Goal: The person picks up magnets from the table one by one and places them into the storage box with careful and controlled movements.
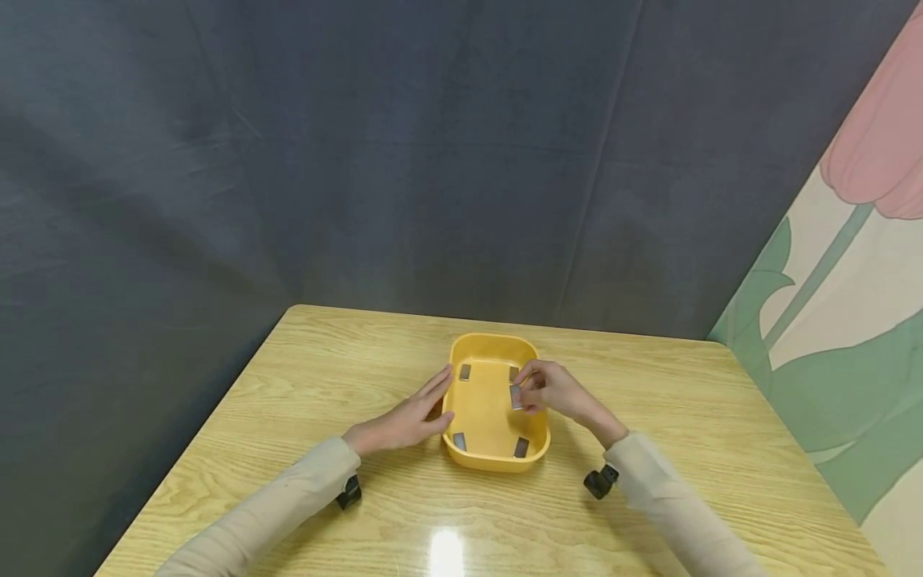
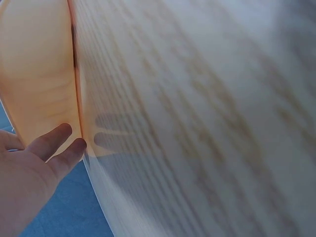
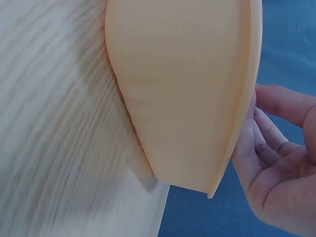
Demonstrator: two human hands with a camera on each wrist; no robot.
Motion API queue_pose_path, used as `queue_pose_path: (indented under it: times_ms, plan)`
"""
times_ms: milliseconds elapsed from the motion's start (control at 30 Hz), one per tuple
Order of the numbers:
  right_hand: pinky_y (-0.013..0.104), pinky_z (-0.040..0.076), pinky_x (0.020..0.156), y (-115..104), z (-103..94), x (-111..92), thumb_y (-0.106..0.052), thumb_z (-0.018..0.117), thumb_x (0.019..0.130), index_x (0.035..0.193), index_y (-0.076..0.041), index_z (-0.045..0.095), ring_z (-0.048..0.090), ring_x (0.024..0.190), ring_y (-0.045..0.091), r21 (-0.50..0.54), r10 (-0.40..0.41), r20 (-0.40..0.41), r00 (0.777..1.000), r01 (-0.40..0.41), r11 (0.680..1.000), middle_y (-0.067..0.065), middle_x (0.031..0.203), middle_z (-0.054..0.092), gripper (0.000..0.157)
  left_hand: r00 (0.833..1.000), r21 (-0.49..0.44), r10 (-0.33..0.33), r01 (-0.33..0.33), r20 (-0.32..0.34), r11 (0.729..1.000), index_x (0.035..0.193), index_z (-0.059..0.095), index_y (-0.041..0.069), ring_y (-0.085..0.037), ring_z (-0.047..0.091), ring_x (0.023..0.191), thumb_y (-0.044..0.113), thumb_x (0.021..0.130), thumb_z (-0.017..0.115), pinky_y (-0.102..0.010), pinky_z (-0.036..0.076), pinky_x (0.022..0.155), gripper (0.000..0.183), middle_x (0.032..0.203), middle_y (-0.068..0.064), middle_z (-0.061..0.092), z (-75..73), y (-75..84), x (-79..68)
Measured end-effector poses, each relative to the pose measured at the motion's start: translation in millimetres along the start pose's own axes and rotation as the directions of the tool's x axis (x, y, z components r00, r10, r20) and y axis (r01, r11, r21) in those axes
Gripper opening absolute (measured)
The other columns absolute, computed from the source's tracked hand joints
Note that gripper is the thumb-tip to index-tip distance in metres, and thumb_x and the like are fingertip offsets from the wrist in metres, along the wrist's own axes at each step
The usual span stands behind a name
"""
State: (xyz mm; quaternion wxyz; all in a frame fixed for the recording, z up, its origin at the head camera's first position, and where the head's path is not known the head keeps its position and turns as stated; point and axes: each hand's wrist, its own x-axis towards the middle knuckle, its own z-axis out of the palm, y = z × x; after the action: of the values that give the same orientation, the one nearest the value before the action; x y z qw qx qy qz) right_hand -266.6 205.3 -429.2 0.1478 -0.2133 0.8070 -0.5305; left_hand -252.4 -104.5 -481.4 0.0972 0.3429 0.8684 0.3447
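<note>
A yellow plastic tub [image 1: 483, 461] with rounded corners stands on the wooden table. Four corners aside, its floor is bare; small dark rectangular pieces lie in it, one [image 1: 465, 372] at the far left, one [image 1: 521, 447] at the near right and one [image 1: 459, 441] at the near left. My left hand [image 1: 407, 417] rests its straight fingers against the tub's left side, as the left wrist view also shows. Over the tub's right side, my right hand [image 1: 548, 390] pinches a small grey rectangular piece [image 1: 515, 397] between thumb and fingers. In the right wrist view the tub wall [image 3: 182, 89] hides the fingertips.
The wooden table [image 1: 346, 353] extends around the tub, its far edge close to a dark curtain [image 1: 433, 160]. A wall panel [image 1: 851, 320] with a painted flower stands at the right. A black wrist camera [image 1: 601, 481] hangs below the right sleeve.
</note>
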Motion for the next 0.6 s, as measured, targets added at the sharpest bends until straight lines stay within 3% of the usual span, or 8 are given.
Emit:
queue_pose_path:
  times_ms: [133,400,600]
  plan:
    - [0.048,0.059,0.070,-0.8,4.2,3.5,0.005,0.066,0.090,0.103,0.011,0.059,0.066,0.077,0.047,-0.008,0.008,-0.017,1.000,-0.008,1.000,0.021,0.086,0.065,0.015,1.000,0.001,0.004,-0.004,-0.002,1.000,0.159,0.006,0.005,-0.017,0.006,0.149,0.036,0.106,0.046,-0.041,0.020,0.117,0.074,0.166,-0.001,-0.007,-0.6,0.5,-0.4]
    - [0.047,0.059,0.066,0.2,11.4,11.4,0.009,0.068,0.088,0.091,0.008,0.061,0.069,0.067,0.029,-0.037,0.001,-0.034,0.999,-0.002,0.999,0.018,0.082,0.066,0.008,1.000,0.011,0.001,-0.001,-0.005,1.000,0.159,0.006,0.007,-0.020,0.008,0.149,0.035,0.105,0.048,-0.043,0.021,0.117,0.074,0.166,-0.004,-0.005,-1.4,4.0,0.1]
    - [0.046,0.059,0.064,2.0,17.0,16.7,0.009,0.070,0.086,0.089,0.006,0.062,0.069,0.064,0.028,-0.084,0.020,-0.047,0.999,-0.024,0.996,0.013,0.079,0.066,0.010,1.000,0.011,-0.001,0.001,-0.003,1.000,0.159,0.004,0.009,-0.021,0.008,0.149,0.038,0.105,0.046,-0.042,0.021,0.117,0.074,0.166,-0.005,-0.005,-1.8,6.6,0.5]
